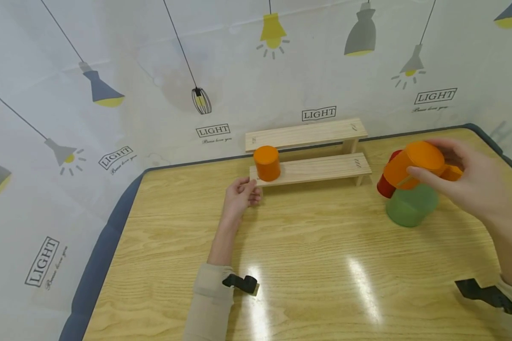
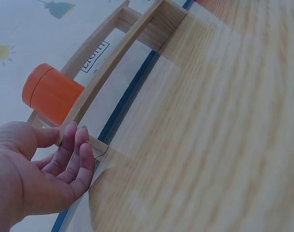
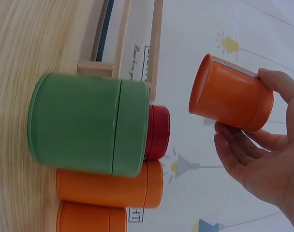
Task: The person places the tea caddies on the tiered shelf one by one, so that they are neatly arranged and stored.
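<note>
Left hand (image 1: 240,197) pinching the left end of the wooden rack's lower board (image 1: 320,169) | orange canister (image 1: 267,163) upright there | right hand (image 1: 475,177) gripping a second orange canister (image 1: 414,163) aloft above the green canister (image 1: 405,214)

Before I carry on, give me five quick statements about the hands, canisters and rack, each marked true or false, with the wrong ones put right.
1. The right hand holds an orange canister in the air. True.
2. The left hand touches nothing. False: its fingers pinch the end of the lower step of the wooden rack.
3. A second orange canister stands on the lower step. True.
4. The red canister stands on the rack's upper step. False: it is off the rack, next to the green canister.
5. The green canister stands on the table. True.
</note>
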### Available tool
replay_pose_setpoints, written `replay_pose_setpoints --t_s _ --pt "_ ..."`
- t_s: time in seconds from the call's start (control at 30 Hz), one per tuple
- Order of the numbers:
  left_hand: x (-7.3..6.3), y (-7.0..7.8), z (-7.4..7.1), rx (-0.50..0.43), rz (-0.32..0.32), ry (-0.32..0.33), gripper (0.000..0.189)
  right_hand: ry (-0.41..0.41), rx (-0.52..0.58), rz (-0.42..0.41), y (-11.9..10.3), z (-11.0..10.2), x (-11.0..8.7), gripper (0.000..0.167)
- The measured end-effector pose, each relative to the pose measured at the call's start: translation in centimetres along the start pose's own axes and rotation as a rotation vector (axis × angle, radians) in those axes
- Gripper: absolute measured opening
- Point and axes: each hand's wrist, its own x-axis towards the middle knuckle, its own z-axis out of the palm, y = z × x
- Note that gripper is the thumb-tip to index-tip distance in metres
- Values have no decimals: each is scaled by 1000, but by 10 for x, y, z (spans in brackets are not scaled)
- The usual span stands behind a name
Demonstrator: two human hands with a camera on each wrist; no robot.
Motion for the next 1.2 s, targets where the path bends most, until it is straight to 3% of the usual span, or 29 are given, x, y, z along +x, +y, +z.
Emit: replay_pose_setpoints --t_s 0.33,0.8,1.2 --pt "0 0 1 3 9 0 40 -63 89 -62 -16 21 8 60" --pt "0 1 2 -13 5 8 38 -114 100 -185 -46 61 28 59" --pt "1 0 2 -45 17 9 34 -159 140 -203 -57 100 46 60"
